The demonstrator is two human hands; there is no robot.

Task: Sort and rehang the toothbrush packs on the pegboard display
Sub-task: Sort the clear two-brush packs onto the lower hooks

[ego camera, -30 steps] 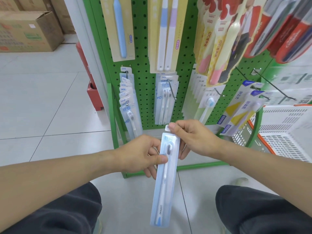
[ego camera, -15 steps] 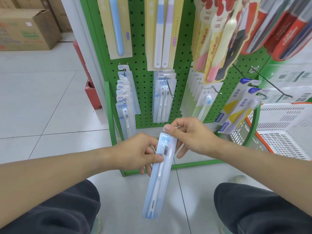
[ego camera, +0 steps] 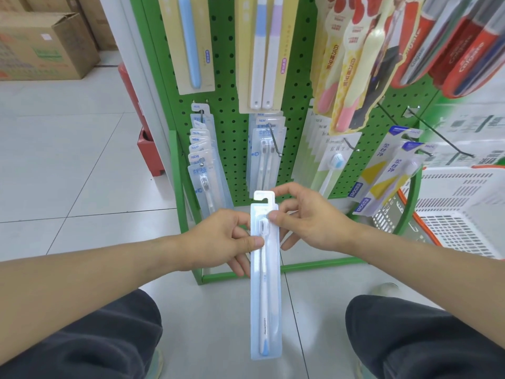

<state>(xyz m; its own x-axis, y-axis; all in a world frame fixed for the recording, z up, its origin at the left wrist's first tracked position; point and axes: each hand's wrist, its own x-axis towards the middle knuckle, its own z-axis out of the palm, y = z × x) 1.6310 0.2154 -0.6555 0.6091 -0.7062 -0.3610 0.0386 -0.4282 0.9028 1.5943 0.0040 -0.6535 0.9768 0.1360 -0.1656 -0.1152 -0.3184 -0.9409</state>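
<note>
Two hands are holding one toothbrush pack (ego camera: 265, 285) upright in front of the green pegboard (ego camera: 226, 110), below its hung rows. White basket (ego camera: 461, 212) is sitting at right, a cardboard box (ego camera: 46, 47) lying far left on the floor. Left hand (ego camera: 218, 239) is pinching the pack's upper left edge; right hand (ego camera: 308, 217) is pinching near the hang tab, thumb on the front.

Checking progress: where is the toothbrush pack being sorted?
Centre of the head view, the toothbrush pack hangs upright between left hand and right hand, below the pegboard.
</note>
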